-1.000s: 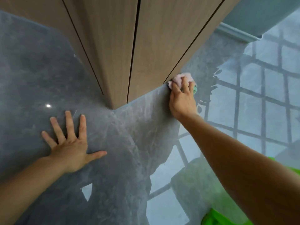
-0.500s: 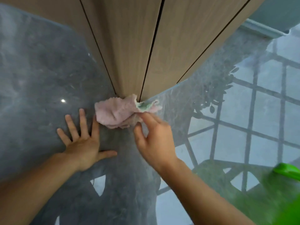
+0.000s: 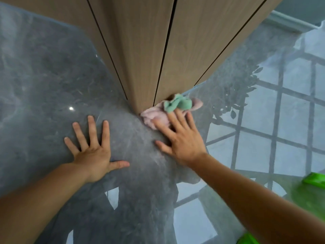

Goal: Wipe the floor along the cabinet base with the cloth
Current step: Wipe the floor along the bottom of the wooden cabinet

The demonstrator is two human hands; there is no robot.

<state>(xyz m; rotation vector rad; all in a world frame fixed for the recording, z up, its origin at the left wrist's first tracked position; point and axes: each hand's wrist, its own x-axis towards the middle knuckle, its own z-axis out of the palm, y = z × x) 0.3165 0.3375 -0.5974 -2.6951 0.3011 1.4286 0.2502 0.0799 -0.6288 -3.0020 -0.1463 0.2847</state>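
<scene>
The right hand [image 3: 182,138] lay flat and spread, palm down, its fingertips [image 3: 177,114] pressing on the near edge of the cloth [image 3: 165,111]; it gripped nothing, only bore down on the fabric with the fingers splayed and the thumb out to the left on bare floor [image 3: 44,76]. The cloth sat just ahead of those fingers, a crumpled pink wad with a green fold on top, bunched right against the foot of the cabinet [image 3: 146,50] near its closest corner, touching the wooden face where it met the floor. Its long axis ran roughly along the base line that led up and to the right, so the unwiped run appeared to lie away to the right of the hand, following the seam between wood and stone. The left hand [image 3: 93,152] was planted flat on the floor well to the left, fingers fanned, holding nothing and apparently serving as a prop; it sat apart from the cloth, with the cabinet corner between, so the right hand was plainly the nearer and the one placed to push. Judged from that, the coming stroke would need the fingers to keep the wad pinned against the cabinet foot while sliding along the seam, since the loose pink edge on the right could trail or fold under. The glossy floor mirrored a window grid to the right.
</scene>
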